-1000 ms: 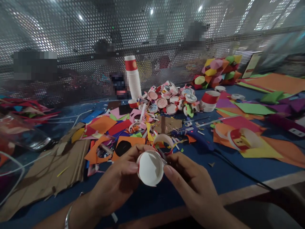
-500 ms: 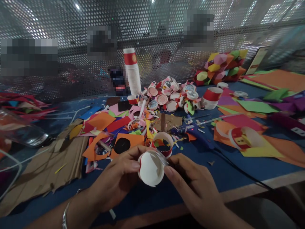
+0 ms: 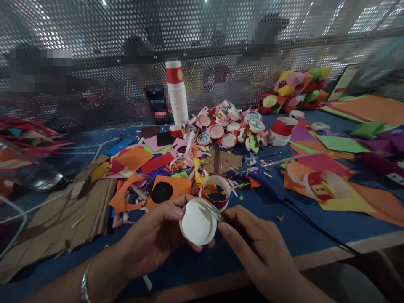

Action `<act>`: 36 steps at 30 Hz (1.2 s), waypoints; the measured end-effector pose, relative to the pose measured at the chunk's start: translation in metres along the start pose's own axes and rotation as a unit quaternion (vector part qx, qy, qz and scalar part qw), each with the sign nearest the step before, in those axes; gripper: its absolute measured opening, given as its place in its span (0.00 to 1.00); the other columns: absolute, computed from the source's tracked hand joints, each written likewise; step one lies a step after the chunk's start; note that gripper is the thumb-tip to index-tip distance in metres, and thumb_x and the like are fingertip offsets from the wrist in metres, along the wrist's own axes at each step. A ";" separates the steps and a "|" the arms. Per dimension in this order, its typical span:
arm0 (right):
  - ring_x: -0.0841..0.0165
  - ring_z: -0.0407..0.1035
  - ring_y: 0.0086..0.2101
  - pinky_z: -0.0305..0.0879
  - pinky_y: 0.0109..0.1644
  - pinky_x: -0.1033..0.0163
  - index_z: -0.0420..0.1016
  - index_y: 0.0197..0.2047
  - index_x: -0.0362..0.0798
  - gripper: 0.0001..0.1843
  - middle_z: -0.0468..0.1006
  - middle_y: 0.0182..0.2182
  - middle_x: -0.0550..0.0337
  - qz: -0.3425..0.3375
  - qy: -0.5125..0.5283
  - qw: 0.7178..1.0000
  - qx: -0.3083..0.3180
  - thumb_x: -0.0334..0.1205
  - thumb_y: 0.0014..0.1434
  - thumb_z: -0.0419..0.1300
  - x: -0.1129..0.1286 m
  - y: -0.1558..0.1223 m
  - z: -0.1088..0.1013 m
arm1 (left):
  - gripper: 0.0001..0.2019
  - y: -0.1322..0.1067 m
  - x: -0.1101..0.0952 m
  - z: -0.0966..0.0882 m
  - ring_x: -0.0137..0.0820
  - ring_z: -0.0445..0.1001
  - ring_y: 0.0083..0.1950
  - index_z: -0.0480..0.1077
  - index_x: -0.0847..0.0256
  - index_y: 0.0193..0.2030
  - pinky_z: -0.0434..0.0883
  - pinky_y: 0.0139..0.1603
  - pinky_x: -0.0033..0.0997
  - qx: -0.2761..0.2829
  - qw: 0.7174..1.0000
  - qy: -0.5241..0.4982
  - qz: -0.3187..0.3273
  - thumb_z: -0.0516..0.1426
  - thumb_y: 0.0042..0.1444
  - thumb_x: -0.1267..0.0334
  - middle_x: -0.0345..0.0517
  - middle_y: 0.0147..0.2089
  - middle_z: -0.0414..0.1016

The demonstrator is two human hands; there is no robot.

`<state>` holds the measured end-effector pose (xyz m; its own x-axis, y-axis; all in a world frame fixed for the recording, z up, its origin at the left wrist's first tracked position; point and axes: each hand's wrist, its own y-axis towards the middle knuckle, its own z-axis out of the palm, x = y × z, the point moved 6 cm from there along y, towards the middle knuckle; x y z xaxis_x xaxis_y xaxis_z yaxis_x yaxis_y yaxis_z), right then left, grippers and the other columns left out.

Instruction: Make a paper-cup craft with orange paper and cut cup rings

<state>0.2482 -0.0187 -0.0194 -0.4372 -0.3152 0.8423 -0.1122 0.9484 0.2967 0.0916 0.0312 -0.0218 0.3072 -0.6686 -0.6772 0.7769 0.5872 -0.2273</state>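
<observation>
In front of me, my left hand (image 3: 158,235) grips a cut-down paper cup base (image 3: 197,225), thumb at its upper left rim and fingertips showing beneath it. Its round white inside faces me, with a bit of red along the left edge. My right hand (image 3: 255,242) is closed around scissors (image 3: 215,211); their metal blades lie at the cup base's upper right rim, while the handles are hidden in the hand. Just behind stands a red-and-white paper cup ring (image 3: 216,191), apart from my fingers.
A glue gun (image 3: 265,183) trails its cable rightward. Behind lie cut cup bottoms (image 3: 216,131) in a heap, beside a tall cup stack (image 3: 177,94). Coloured paper scraps (image 3: 135,159) and cardboard (image 3: 63,227) cover the left; orange sheets (image 3: 366,110) lie right. Perforated metal (image 3: 202,38) closes the back.
My left hand has turned the cup base slightly and shifted it a little left; its fingertips now show underneath. The loose point at the lower rim no longer shows. The scissors stay at the rim.
</observation>
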 end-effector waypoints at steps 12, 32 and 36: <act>0.74 0.66 0.22 0.62 0.27 0.69 0.72 0.35 0.51 0.14 0.72 0.24 0.68 -0.030 -0.017 0.999 -0.007 0.41 0.74 0.54 0.003 0.002 -0.002 | 0.13 -0.002 0.000 -0.001 0.39 0.87 0.41 0.83 0.65 0.47 0.83 0.38 0.25 -0.018 1.000 -0.002 0.000 0.61 0.58 0.65 0.51 0.43 0.86; 0.74 0.67 0.21 0.63 0.26 0.69 0.72 0.36 0.50 0.13 0.72 0.23 0.68 -0.037 -0.056 0.997 -0.027 0.41 0.74 0.54 0.004 -0.003 -0.001 | 0.13 -0.002 0.001 -0.002 0.38 0.87 0.37 0.83 0.68 0.44 0.81 0.33 0.21 -0.028 0.999 0.011 -0.017 0.61 0.59 0.63 0.52 0.40 0.86; 0.73 0.67 0.21 0.63 0.26 0.68 0.71 0.36 0.50 0.12 0.73 0.23 0.67 -0.044 -0.054 0.997 -0.030 0.41 0.74 0.55 0.005 -0.002 -0.001 | 0.14 -0.001 0.003 -0.002 0.38 0.87 0.38 0.82 0.67 0.46 0.82 0.33 0.22 -0.019 0.999 0.023 -0.019 0.60 0.60 0.63 0.53 0.41 0.85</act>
<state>0.2470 -0.0223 -0.0153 -0.5220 -0.3876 0.7598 -0.1019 0.9128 0.3956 0.0905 0.0293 -0.0248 0.2517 -0.6693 -0.6991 0.7658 0.5794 -0.2790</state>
